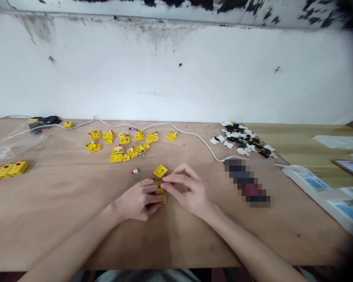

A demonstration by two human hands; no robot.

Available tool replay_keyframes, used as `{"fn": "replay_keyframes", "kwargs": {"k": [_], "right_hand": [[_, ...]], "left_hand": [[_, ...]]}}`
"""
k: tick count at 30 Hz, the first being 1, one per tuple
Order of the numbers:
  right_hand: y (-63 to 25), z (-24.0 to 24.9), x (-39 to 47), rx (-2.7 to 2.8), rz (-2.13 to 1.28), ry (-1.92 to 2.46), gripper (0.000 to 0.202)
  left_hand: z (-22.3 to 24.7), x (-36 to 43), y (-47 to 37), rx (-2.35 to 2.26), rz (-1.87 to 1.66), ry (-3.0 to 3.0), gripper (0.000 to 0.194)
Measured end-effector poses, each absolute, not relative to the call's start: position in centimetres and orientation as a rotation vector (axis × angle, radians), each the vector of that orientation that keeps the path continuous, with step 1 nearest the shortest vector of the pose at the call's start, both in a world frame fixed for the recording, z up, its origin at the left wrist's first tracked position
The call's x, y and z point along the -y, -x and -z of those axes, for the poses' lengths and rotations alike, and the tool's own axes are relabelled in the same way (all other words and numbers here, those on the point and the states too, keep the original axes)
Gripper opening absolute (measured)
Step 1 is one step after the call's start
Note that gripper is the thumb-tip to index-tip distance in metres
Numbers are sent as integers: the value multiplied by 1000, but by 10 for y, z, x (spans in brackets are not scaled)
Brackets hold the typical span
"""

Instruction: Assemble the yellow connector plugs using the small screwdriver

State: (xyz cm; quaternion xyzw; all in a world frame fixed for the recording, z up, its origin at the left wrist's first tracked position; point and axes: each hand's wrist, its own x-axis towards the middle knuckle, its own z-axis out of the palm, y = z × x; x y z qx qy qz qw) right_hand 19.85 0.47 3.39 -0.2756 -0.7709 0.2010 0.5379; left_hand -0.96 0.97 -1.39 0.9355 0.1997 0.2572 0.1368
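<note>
My left hand point(142, 199) is closed around a small yellow plastic housing point(164, 198) on the tabletop, hiding much of it. Just to its right, my right hand point(191, 190) has thumb and index finger drawn close together at the housing's upper edge; anything between the fingertips is too small to make out. Behind both hands lies a loose yellow shell point(161, 171), its hollow side up. A small white part with a red end point(135, 171) rests beyond my left hand, with tiny metal bits point(137, 178) beside it.
Several opened yellow housings point(124, 138) are spread farther back. Finished-looking yellow boxes point(19, 168) stand in a row at left near a plastic bag point(14, 141). White and black parts point(244, 139) are heaped at right. A white cable point(206, 145) runs to a power strip point(320, 192).
</note>
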Motion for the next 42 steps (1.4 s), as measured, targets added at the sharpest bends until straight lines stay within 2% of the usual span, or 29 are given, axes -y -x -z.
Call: {"fn": "replay_keyframes", "kwargs": {"k": [4,9,14,17,22,25,30,34,39,42], "right_hand": [[-202,-35,-5,1911,-595,646,38],[-200,-36,-2,1937,-491,537,30],[-195,-38,2,2042,-522,519,44],[-196,-39,1,2024,-430,532,38],[-200,-41,0,2049,-526,521,43],[-202,-40,1,2028,-456,516,37],[-203,-43,1,2077,-567,560,45],[-205,-44,-1,2020,-469,624,27],[-209,-44,-2,2080,-613,599,41],[-209,-44,-1,2067,-564,612,32]], "left_hand": [[13,-10,9,-574,-732,-2712,16],[14,-10,9,-563,-755,-2727,16],[18,-10,10,-547,-793,-2748,17],[18,-10,10,-544,-786,-2761,17],[17,-9,11,-557,-784,-2792,17],[18,-9,11,-533,-788,-2814,18],[16,-9,11,-527,-770,-2810,18],[14,-9,12,-526,-739,-2807,18],[17,-9,12,-528,-749,-2763,18],[19,-9,12,-525,-759,-2737,17]]}}
